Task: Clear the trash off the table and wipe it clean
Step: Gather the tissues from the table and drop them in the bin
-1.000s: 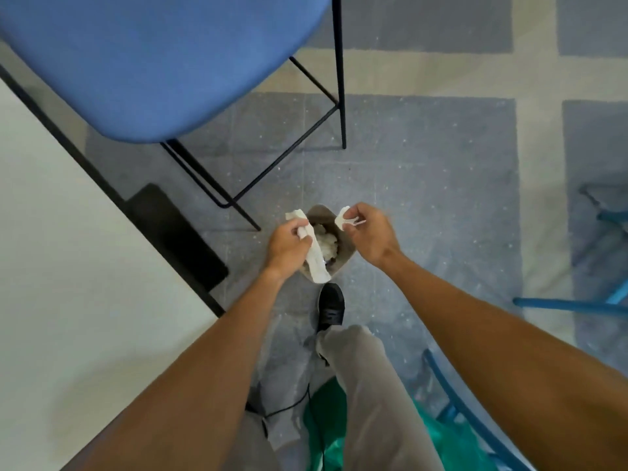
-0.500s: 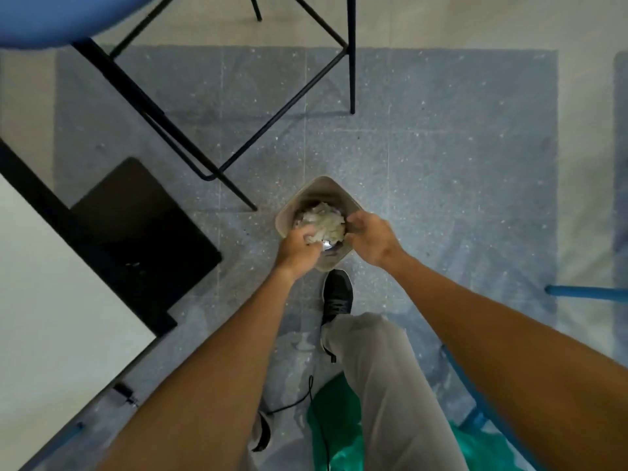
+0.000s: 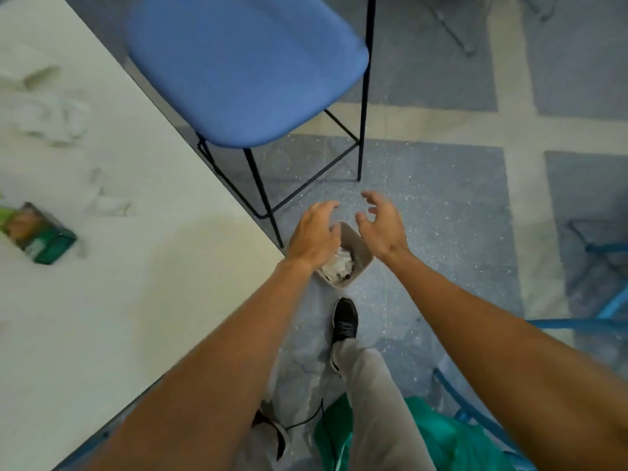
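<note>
A small beige waste bin (image 3: 359, 255) stands on the floor beside the table's corner, with crumpled white paper (image 3: 338, 265) inside. My left hand (image 3: 314, 236) hovers over its left rim, fingers apart and holding nothing. My right hand (image 3: 382, 226) is above its right side, fingers spread and holding nothing. The white table (image 3: 136, 283) fills the left. On it lie a green packet (image 3: 35, 234), crumpled white tissues (image 3: 51, 119) at the far left, and small white scraps (image 3: 107, 202).
A blue stool (image 3: 238, 66) with black metal legs stands just beyond the bin, close to the table edge. Blue chair frames (image 3: 577, 321) are at the right. My leg and black shoe (image 3: 345, 319) are right behind the bin.
Both hands let go of the white paper into the bin and rose above it with fingers apart. The view has lifted, bringing the tabletop and stool seat into sight.
</note>
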Demonstrator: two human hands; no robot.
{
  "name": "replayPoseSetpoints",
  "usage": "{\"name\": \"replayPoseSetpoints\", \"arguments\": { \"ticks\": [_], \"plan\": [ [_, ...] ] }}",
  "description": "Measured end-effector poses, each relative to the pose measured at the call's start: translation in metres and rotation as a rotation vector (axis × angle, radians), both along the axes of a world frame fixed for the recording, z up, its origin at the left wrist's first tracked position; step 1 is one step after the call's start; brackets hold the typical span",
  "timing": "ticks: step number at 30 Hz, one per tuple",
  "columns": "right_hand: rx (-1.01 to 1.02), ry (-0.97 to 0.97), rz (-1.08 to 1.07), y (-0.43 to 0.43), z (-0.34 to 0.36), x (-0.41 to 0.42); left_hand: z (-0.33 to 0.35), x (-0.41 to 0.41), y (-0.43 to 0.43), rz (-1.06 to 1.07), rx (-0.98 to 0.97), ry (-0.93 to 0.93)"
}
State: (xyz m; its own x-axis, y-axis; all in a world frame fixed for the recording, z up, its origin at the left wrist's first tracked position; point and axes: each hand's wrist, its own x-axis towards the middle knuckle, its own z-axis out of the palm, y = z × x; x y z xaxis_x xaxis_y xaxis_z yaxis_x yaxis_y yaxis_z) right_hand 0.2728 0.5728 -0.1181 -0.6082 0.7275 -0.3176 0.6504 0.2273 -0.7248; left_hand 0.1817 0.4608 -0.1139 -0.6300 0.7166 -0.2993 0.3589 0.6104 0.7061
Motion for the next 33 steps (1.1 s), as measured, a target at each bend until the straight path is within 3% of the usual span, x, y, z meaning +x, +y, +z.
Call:
{"name": "replayPoseSetpoints", "arguments": {
  "ticks": [5, 11, 22, 33],
  "plan": [
    [0.161, 0.158, 0.011, -0.055, 0.074, -0.027, 0.073, -0.032, -0.074, -0.014, 0.165, 0.136],
    [0.230, 0.212, 0.226, -0.168, 0.118, -0.060, 0.112, -0.056, -0.214, 0.123, 0.179, 0.232],
    [0.172, 0.239, 0.504, -0.377, 0.144, -0.102, 0.149, -0.073, -0.453, 0.367, 0.067, 0.248],
    [0.113, 0.185, 0.851, -0.479, 0.145, -0.145, 0.135, -0.073, -0.601, 0.702, -0.084, 0.162]
  ]
}}
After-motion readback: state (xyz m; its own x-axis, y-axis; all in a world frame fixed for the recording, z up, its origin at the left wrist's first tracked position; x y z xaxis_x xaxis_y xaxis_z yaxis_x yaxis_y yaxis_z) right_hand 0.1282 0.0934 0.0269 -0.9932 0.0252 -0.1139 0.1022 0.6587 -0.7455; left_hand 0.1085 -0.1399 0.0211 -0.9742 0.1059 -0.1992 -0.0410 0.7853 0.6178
